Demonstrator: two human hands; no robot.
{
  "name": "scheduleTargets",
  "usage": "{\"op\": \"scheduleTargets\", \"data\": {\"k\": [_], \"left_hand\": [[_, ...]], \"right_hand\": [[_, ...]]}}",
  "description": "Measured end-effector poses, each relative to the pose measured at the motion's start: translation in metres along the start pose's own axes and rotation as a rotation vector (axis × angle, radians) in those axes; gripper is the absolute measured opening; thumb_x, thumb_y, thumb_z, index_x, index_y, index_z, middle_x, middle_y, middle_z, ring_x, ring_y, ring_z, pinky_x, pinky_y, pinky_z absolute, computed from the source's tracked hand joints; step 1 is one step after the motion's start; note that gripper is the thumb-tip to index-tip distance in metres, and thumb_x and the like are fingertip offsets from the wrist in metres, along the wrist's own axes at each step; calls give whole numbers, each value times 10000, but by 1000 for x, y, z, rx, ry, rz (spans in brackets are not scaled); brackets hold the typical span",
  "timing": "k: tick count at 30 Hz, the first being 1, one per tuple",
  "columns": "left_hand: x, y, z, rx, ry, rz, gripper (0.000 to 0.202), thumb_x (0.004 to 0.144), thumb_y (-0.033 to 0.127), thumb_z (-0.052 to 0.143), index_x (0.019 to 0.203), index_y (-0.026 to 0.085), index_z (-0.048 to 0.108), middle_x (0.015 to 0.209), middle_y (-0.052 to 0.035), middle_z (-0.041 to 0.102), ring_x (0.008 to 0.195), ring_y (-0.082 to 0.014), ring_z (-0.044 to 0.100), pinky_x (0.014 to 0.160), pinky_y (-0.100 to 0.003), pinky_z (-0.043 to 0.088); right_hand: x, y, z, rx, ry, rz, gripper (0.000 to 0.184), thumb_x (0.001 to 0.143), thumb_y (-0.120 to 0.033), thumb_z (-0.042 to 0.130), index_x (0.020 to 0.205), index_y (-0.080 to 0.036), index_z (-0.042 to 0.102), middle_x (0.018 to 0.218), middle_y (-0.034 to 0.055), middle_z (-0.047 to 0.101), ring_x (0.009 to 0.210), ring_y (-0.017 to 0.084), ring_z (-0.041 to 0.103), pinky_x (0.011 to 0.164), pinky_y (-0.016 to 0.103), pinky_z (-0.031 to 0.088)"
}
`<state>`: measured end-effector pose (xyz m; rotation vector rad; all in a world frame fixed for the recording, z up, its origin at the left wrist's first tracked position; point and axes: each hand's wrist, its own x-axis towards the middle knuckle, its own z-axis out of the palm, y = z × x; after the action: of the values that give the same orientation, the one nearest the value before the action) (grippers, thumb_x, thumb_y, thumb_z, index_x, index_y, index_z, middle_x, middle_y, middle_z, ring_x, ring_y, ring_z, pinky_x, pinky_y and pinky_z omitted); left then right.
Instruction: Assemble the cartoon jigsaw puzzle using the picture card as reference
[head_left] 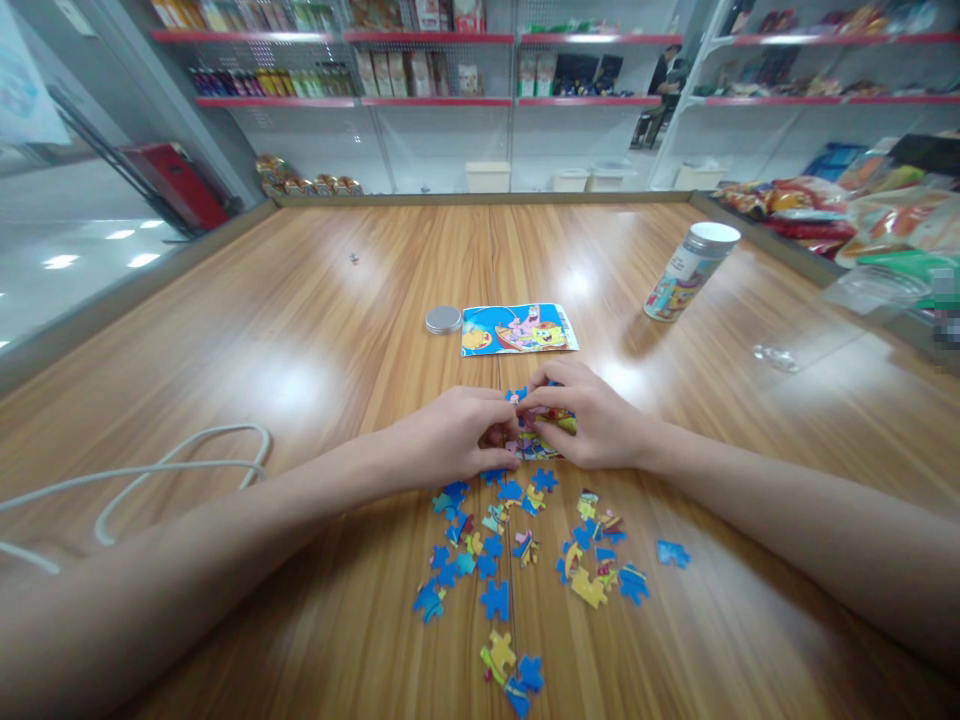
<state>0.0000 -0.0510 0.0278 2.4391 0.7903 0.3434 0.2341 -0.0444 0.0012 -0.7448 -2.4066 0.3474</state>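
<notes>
At frame centre on the table, the left hand and right hand meet atop a joined puzzle patch. Loose pieces lie scattered below them. A picture card lies just above, a lid just left of it, a canister at upper right, and a cable at left.

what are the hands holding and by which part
The left hand and right hand both pinch the partly joined puzzle section, seemingly at its upper edge.

Joined pieces: were mostly covered by the left hand and right hand.
White cable: lay left of the left hand and was cut by the edge.
Blurred patch: was unreadable, far right of the right hand.
</notes>
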Motion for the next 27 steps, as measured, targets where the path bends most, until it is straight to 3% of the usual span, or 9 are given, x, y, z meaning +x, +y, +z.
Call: {"op": "scheduleTargets", "data": {"k": [9,15,22,27], "left_hand": [[0,-3,0,-38,-6,33,79,881,214,692,917,146,669,875,-22,667,743,-115,600,678,-236,465],[1,-2,1,-41,-36,-38,86,865,218,679,902,149,643,781,3,641,685,-113,560,634,-231,425],[1,-5,4,-42,-25,24,99,893,238,660,944,157,637,866,-17,655,729,-117,585,664,-233,451],[2,-8,-5,-41,10,71,303,834,376,781,1014,163,664,841,-7,648,749,-129,599,705,-249,479]], "right_hand": [[0,0,-1,-5,-21,12,225,818,-143,644,1015,-215,728,940,58,602,910,219,550,827,372,444],[0,0,-1,-6,-26,17,251,795,-127,646,1018,-208,730,938,59,594,919,222,544,833,373,440],[1,0,-1,-13,-21,6,230,793,-125,641,996,-203,715,938,62,596,919,224,542,838,376,438],[0,0,-1,-27,-34,10,218,793,-132,653,989,-200,720,949,63,596,921,221,546,838,373,437]]}}
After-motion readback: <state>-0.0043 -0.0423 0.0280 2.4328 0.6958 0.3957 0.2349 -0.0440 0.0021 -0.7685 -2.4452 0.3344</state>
